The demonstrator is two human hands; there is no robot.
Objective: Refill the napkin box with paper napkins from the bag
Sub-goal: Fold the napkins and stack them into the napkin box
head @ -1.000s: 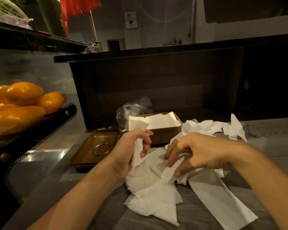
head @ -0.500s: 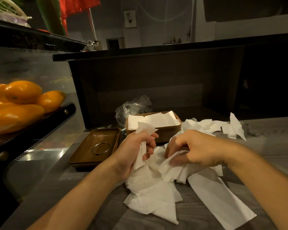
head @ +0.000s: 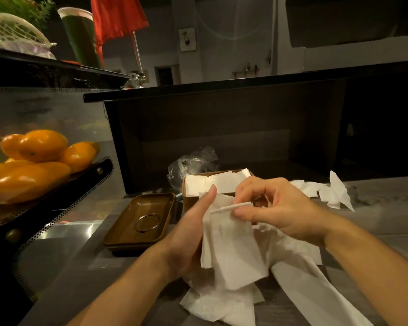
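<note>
A brown napkin box (head: 186,200) stands mid-table with several white folded napkins (head: 218,182) in it. In front of it my left hand (head: 191,229) holds white paper napkins (head: 231,252) from behind, thumb up along their left edge. My right hand (head: 278,212) pinches the top edge of the front napkin between thumb and fingers. Loose napkins (head: 224,304) lie spread on the table below both hands, and more napkins (head: 332,191) lie to the right of the box. A crumpled clear plastic bag (head: 193,162) sits behind the box.
A brown lid (head: 141,222) with a metal ring lies upturned left of the box. Oranges (head: 38,147) fill a black perforated tray at the left. A dark counter wall (head: 222,128) rises behind the box. The grey wooden table (head: 375,222) runs to the right.
My right hand rose from the pile on the table and now pinches the top of a napkin held up against my left hand. My left hand's grip opened into a flatter hold behind the napkins.
</note>
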